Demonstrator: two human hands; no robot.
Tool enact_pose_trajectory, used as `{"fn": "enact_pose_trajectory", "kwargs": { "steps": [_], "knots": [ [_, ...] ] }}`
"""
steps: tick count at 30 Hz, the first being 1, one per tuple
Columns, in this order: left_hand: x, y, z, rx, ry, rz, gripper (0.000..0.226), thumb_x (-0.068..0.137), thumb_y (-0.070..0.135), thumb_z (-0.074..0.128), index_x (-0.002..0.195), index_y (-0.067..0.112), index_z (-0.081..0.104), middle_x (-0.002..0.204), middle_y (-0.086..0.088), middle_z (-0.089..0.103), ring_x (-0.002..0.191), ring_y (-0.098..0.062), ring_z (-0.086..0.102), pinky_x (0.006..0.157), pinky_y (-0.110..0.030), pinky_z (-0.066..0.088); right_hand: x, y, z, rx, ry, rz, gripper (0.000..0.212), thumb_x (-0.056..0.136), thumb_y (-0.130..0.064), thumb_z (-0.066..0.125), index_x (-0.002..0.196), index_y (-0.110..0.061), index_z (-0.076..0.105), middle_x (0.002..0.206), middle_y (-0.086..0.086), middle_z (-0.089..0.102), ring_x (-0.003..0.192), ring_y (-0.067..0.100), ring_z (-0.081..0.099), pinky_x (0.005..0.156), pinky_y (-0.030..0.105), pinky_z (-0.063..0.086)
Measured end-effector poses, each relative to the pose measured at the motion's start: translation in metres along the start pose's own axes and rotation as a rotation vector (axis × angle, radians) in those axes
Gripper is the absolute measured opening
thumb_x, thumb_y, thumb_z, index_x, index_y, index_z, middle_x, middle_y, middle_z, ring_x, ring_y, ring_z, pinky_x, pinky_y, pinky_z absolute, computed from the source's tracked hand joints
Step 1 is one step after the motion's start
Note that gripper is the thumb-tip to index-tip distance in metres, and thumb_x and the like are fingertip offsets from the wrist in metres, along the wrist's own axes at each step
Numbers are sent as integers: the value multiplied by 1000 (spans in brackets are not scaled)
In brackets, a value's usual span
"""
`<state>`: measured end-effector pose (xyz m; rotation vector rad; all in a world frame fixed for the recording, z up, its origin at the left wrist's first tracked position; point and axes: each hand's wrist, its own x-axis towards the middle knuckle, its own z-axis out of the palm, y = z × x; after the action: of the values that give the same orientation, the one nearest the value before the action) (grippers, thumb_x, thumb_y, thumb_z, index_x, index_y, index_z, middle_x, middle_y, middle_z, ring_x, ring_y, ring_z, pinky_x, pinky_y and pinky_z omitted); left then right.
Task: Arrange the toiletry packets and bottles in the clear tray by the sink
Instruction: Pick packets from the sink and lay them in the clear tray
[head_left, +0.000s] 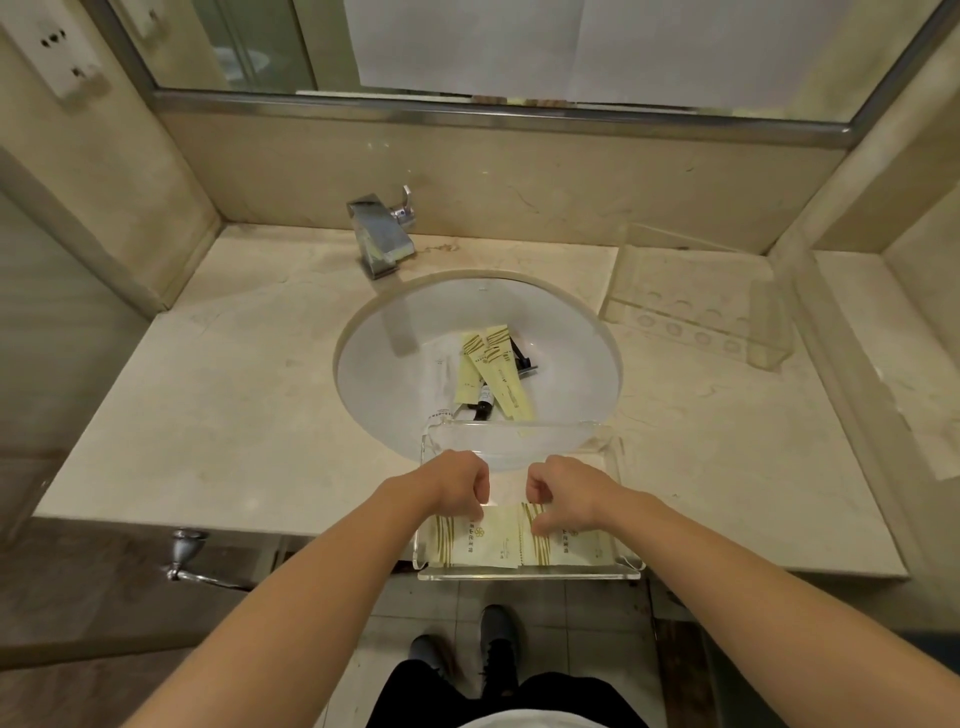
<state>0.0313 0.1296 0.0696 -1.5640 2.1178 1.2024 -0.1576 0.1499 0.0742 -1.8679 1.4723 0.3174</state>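
- Clear tray sits at the near edge of the surface, its far end reaching over the near rim of the sink.
- Two cream packets with gold stripes lie flat side by side in the near half of the tray: left packet, right packet, the edges overlapping at the middle.
- Left hand is curled, fingertips pressed down on the far edge of the left packet; whether it pinches the packet cannot be told.
- Right hand is likewise curled, fingertips on the far edge of the right packet; grasp not determinable.
- Inside the sink basin: several more cream packets piled together, a small dark bottle beneath them, and a black item at the far right of the pile, too unclear to identify.
- Chrome faucet stands at the far rim of the sink.
- A second clear acrylic holder with round holes sits far right on the surface.
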Motion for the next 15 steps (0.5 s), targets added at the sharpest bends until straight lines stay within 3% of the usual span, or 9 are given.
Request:
{"fn": "enact_pose_trajectory", "kwargs": {
  "steps": [3, 6, 9, 15],
  "knots": [
    [3, -1, -5, -64, 37, 1, 16, 81, 13, 70, 96, 13, 67, 92, 6, 62, 90, -14, 60, 84, -27, 52, 2, 0, -6, 79, 71, -3, 21, 72, -32, 71, 86, -19, 61, 89, -3, 65, 83, 19, 63, 73, 36, 53],
    [8, -2, -14, -175, 102, -15, 10, 83, 15, 69, 92, 15, 67, 89, 7, 64, 88, -13, 62, 80, -25, 52, 5, -6, -15, 117, 250, -23, 11, 81, -27, 61, 78, -17, 59, 79, -1, 66, 75, 17, 61, 68, 34, 52],
    [10, 1, -28, -356, 171, -27, 2, 87, 15, 65, 88, 15, 64, 83, 3, 64, 72, -12, 61, 67, -23, 52, 10, -13, -28, 155, 412, -19, 12, 86, -24, 58, 75, -18, 58, 74, -2, 64, 71, 19, 61, 65, 36, 51],
    [17, 3, -59, -564, 332, -61, 14, 91, 14, 59, 101, 9, 64, 80, -4, 63, 63, -15, 53, 59, -25, 47, 28, -11, -51, 265, 506, 37, 8, 87, -22, 58, 79, -19, 58, 75, -3, 63, 74, 20, 61, 65, 35, 51]
  ]
}}
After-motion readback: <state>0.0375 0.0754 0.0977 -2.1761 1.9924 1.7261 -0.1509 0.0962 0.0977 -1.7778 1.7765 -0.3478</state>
